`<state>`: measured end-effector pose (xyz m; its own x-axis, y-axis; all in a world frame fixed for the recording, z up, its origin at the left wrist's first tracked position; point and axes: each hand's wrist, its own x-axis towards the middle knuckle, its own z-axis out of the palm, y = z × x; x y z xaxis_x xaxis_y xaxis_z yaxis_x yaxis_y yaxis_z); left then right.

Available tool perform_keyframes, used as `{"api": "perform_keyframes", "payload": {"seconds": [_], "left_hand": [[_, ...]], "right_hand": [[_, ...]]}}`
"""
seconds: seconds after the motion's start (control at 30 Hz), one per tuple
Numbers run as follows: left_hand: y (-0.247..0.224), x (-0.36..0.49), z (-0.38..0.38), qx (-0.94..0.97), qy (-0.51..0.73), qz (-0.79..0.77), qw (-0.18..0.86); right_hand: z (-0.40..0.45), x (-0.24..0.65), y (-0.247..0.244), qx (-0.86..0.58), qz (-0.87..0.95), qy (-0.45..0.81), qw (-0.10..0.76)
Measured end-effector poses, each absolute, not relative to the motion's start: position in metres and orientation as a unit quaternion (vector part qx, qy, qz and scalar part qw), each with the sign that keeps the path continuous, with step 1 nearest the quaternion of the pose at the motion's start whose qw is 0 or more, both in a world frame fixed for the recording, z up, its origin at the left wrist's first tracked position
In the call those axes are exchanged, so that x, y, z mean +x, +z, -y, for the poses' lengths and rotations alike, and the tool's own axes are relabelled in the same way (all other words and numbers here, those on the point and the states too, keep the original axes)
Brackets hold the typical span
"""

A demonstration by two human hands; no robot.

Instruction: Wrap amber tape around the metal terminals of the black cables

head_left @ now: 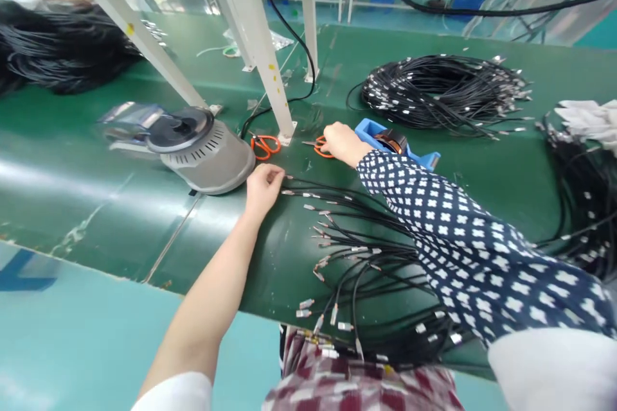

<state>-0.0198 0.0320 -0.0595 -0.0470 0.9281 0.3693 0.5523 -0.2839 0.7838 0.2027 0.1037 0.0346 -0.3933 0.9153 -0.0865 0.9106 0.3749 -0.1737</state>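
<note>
My left hand (264, 189) is closed in a pinch at the end of a thin black cable (318, 183), beside the grey machine. Its fingertips partly hide the cable end. Farther right, my right hand (341, 142) is closed round the handles of a pair of orange-handled scissors (320, 145), whose blades point left just above the table. A blue tape dispenser (369, 130) with a dark roll stands beside my right wrist, partly behind the patterned sleeve. Several more black cables (357, 247) with pale tagged ends fan out below my hands and run under my right forearm.
A grey machine with a round black top (207, 154) stands at left. Another orange-handled scissors (264, 147) lies by a white post (270, 58). Coiled black cables (443, 87) lie at the back right, more bundles (62, 45) far left. The green table (120, 218) ends near my body.
</note>
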Motion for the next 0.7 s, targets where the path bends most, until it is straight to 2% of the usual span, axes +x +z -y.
{"api": "perform_keyframes", "payload": {"seconds": [0.13, 0.2, 0.3, 0.37, 0.43, 0.57, 0.7], "left_hand": [[-0.067, -0.023, -0.038, 0.614, 0.456, -0.593, 0.252], [-0.066, -0.024, -0.042, 0.59, 0.45, -0.607, 0.283], [-0.054, -0.027, -0.044, 0.563, 0.436, -0.614, 0.34], [-0.042, -0.029, -0.037, 0.548, 0.434, -0.61, 0.373], [-0.029, -0.027, -0.019, 0.539, 0.439, -0.6, 0.396], [-0.008, -0.007, 0.057, 0.553, 0.468, -0.574, 0.382], [0.007, 0.019, 0.148, 0.615, 0.45, -0.541, 0.356]], "right_hand": [[-0.063, 0.217, 0.045, -0.534, 0.835, 0.085, 0.1], [-0.017, 0.227, 0.05, -0.435, 0.874, 0.149, 0.157], [0.072, 0.255, 0.051, -0.286, 0.908, 0.288, 0.108], [0.127, 0.277, 0.043, -0.26, 0.91, 0.318, 0.061], [0.168, 0.297, 0.031, -0.291, 0.908, 0.3, 0.036], [0.199, 0.308, 0.005, -0.354, 0.898, 0.249, 0.082], [0.188, 0.291, -0.01, -0.267, 0.927, 0.242, 0.109]]}}
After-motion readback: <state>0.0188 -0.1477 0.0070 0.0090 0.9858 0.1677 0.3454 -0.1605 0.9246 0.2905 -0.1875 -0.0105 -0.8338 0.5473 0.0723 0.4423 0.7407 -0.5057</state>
